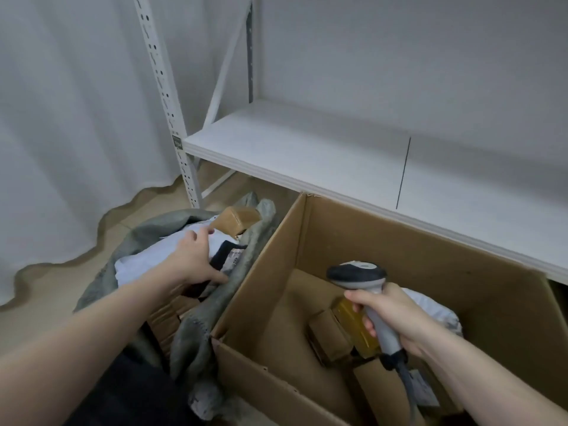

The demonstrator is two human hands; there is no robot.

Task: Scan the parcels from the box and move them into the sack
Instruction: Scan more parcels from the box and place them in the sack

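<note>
White curtain (61,103) hangs along the left and pools on the tan floor (46,290); beside it stands a pale metal rack whose perforated upright (167,96) carries a broad white shelf (353,161) across the right half of the view; below the shelf edge sits the open cardboard box (307,241), its near flap folded outward, and inside it lie several parcels: a small brown carton (330,336), a yellowish taped packet (358,325) just beside it, a pale poly mailer (436,309) against the far right wall, and a flat brown one with a label near the bottom; left of the box, touching its wall, is the grey sack (212,305), its mouth slack and open, filled with parcels: white mailers (147,262), a dark one with a printed label (229,252), a brown box parcel (238,219) at the far rim, and more brown cartons lower down; my left hand (196,259) reaches into the sack mouth with fingers spread and relaxed, lying on the white and dark mailers, gripping nothing; my right hand (390,315) hovers over the box, its grip closed round the handle of the grey scanner (362,278), whose dark head points to the left, cable trailing down past my wrist.
</note>
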